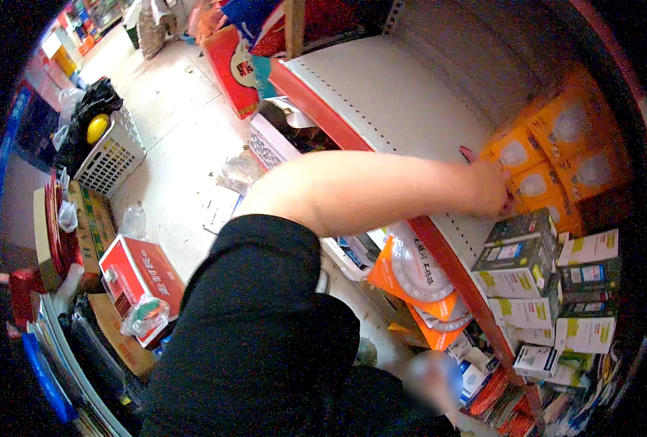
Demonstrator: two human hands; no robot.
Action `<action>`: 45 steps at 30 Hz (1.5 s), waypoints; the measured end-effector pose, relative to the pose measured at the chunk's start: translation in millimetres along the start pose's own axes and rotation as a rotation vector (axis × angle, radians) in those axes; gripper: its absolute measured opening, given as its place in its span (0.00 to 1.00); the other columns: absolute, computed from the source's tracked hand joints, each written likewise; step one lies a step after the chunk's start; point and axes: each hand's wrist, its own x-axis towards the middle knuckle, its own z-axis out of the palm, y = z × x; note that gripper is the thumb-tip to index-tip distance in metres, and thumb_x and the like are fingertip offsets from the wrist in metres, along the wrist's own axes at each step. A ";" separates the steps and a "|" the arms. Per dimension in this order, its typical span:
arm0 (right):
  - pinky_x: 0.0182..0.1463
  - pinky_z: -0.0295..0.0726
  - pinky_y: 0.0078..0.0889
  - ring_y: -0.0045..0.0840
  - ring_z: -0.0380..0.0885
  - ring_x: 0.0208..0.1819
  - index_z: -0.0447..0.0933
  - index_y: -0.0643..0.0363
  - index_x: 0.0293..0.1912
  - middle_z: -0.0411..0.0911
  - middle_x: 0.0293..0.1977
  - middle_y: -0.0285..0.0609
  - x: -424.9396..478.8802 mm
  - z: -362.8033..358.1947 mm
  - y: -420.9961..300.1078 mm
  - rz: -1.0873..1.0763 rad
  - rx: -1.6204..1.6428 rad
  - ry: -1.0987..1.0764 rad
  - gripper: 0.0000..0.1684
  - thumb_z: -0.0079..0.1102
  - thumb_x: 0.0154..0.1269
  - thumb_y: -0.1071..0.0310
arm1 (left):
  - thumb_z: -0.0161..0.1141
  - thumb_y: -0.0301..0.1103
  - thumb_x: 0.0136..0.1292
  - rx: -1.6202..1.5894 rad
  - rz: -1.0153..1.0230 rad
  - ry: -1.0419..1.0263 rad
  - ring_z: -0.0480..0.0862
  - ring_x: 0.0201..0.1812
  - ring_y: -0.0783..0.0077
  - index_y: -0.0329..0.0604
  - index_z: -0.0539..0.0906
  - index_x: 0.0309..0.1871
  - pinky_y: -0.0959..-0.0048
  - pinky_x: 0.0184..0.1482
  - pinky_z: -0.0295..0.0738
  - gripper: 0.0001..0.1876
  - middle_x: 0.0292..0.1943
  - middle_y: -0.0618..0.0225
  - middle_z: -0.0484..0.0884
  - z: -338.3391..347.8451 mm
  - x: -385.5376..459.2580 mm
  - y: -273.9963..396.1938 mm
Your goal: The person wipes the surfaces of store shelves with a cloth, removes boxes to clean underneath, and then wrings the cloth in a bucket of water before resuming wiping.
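My left arm stretches across a grey metal shelf [372, 93] to orange light bulb boxes [553, 158]. My left hand [492, 188] touches their near edge. A digit points away from the boxes, while the other fingers are partly hidden, so its grip is unclear. Just in front of the orange boxes stand stacked dark and white-green cartons [514, 278]. Low on the right, near my black sleeve, my right hand [443, 401] is mostly covered by a blurred patch. Whether it holds anything cannot be seen.
Clear ring-shaped packs with orange card [422, 273] lie below the shelf's red front edge [454, 262]. On the left are a red carton [143, 278] and a white plastic basket [110, 158]. A red box [230, 71] stands at the shelf's far end.
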 end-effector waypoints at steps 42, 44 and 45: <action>0.40 0.80 0.39 0.39 0.82 0.34 0.77 0.62 0.52 0.82 0.32 0.49 23.2 11.0 16.6 -0.024 0.307 0.033 0.18 0.64 0.66 0.63 | 0.51 0.39 0.71 0.241 -0.375 -0.330 0.71 0.69 0.44 0.50 0.75 0.68 0.17 0.54 0.63 0.22 0.70 0.55 0.70 -36.0 64.0 -162.4; 0.41 0.81 0.40 0.42 0.83 0.35 0.77 0.62 0.52 0.83 0.33 0.51 20.0 15.1 25.2 -0.001 0.342 0.048 0.19 0.64 0.66 0.62 | 0.50 0.40 0.71 0.142 -0.254 -0.325 0.71 0.68 0.43 0.52 0.73 0.68 0.23 0.57 0.65 0.23 0.69 0.55 0.71 -22.2 80.4 -136.4; 0.42 0.81 0.41 0.43 0.83 0.36 0.77 0.62 0.52 0.83 0.33 0.51 17.2 11.5 17.0 -0.034 0.283 0.048 0.20 0.64 0.66 0.61 | 0.49 0.40 0.72 0.107 -0.221 -0.320 0.72 0.68 0.43 0.53 0.72 0.69 0.27 0.59 0.66 0.23 0.69 0.55 0.72 -20.5 80.6 -126.0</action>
